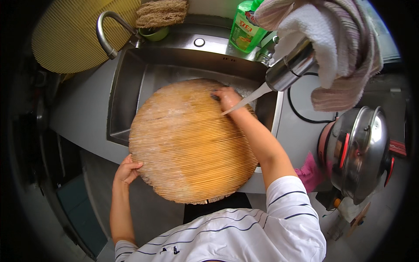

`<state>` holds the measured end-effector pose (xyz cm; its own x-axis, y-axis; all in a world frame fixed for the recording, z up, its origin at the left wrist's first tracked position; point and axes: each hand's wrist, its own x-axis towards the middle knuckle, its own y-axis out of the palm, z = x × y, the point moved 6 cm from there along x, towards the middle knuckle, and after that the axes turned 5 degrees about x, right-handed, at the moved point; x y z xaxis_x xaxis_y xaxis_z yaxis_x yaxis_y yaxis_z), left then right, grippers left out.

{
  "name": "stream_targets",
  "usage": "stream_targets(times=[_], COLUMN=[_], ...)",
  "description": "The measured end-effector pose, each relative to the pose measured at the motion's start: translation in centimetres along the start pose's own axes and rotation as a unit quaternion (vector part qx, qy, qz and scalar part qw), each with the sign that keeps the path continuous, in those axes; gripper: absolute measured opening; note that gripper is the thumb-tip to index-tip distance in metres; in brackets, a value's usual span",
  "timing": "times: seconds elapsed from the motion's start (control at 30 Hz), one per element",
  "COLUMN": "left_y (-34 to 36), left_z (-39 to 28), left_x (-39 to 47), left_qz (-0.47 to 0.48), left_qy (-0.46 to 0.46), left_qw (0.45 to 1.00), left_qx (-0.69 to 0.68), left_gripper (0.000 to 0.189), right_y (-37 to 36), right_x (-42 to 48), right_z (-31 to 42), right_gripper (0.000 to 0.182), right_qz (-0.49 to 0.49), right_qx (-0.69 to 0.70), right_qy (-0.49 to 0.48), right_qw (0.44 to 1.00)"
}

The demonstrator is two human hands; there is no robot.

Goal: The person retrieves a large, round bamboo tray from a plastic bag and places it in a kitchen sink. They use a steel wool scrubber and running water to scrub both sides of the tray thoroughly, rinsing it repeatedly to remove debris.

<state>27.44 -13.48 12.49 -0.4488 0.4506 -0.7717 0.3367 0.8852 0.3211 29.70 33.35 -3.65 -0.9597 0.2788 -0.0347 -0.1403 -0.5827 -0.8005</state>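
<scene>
A round, ridged mat of stalk-like slats (196,140), partly wet and darker, lies tilted over the front of a stainless steel sink (126,98). My left hand (128,169) grips its lower left edge, thumb on top. On its upper right part rests my right hand (228,98), fingers curled around a small dark object (215,97), perhaps a scrubber. Water runs from the tap spout (284,73) onto the mat by my right wrist. Whitish residue shows on the mat's left side.
Behind the sink stand a curved faucet (106,31), loofahs (162,13) on a green bowl (154,33) and a green detergent bottle (245,29). Towels (343,49) hang over the tap. An electric pot with a glass lid (356,147) and a pink cloth (309,172) are at right.
</scene>
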Motion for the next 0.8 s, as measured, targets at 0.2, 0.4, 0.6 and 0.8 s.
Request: stream_targets(times=[0.2,0.4,0.6,0.8], left_y=[-0.3,-2.1,-0.1,-2.2], left_z=[-0.8,0.3,-1.8,-0.5], left_x=[-1.9,-0.6,-0.9,-0.4], left_qz=[-0.012,-0.005,0.005,-0.017], left_qy=[-0.013,-0.028,-0.006,-0.036], left_qw=[0.999,0.999,0.998,0.998], left_qx=[0.030,0.024,0.056,0.055], left_gripper=[0.064,0.063,0.061,0.061], right_y=[-4.6,0.5,-4.4,0.0], right_x=[-0.3,-1.9,-0.5,3.9], right_z=[1.8,10.4,-4.1,14.3], right_gripper=[0.034,0.036,0.034,0.032], right_qz=[0.034,0.029,0.059,0.068], right_qx=[-0.044,0.049,-0.094,0.086], right_qy=[0.061,-0.123,0.120,-0.150], right_qw=[0.997,0.991,0.987,0.983])
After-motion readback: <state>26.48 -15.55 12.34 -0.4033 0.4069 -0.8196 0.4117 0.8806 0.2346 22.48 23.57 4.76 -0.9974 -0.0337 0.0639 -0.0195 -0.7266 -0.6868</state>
